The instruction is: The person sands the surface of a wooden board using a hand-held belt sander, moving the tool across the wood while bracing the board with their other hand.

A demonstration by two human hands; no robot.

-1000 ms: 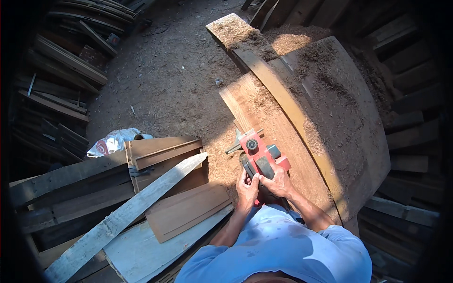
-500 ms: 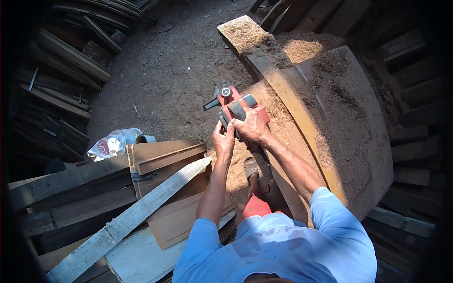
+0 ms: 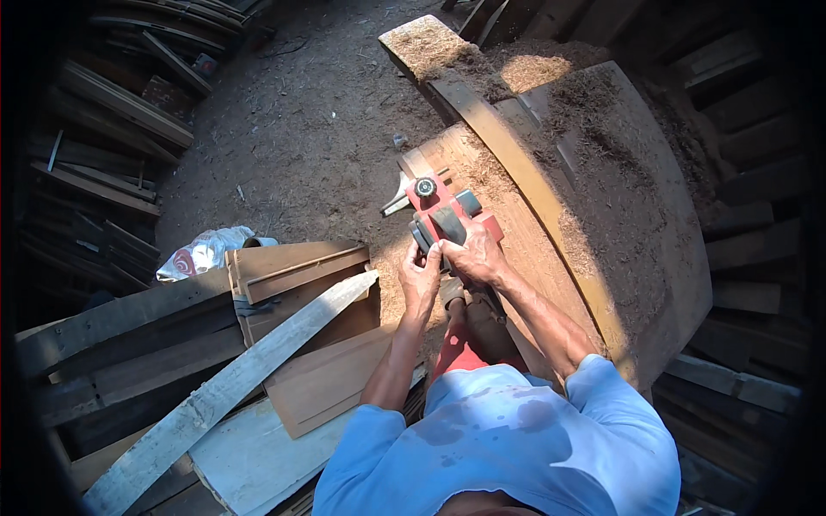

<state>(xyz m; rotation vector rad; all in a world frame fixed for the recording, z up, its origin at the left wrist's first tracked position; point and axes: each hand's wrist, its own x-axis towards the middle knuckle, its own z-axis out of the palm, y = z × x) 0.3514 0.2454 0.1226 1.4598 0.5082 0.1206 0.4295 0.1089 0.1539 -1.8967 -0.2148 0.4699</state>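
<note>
A red and black electric hand planer with a dark round front knob is held over the near end of a pale wooden board. My right hand is closed around its dark handle. My left hand touches the planer's left side, its fingers bent against the dark side cover. Whether the planer's sole rests on the wood is hidden. Past the knob, the board's far left end shows, beside a pale metal piece that may be a clamp.
A curved yellowish plank runs along the board's right side, beside a wide worktop covered in shavings. At left lie stacked boards, a long whitish plank and a shiny plastic bag. More timber lines the far left.
The planer has shifted a little right and toward me, with both hands on it. The board's far left end and the pale metal piece show more plainly. The view has moved slightly.
</note>
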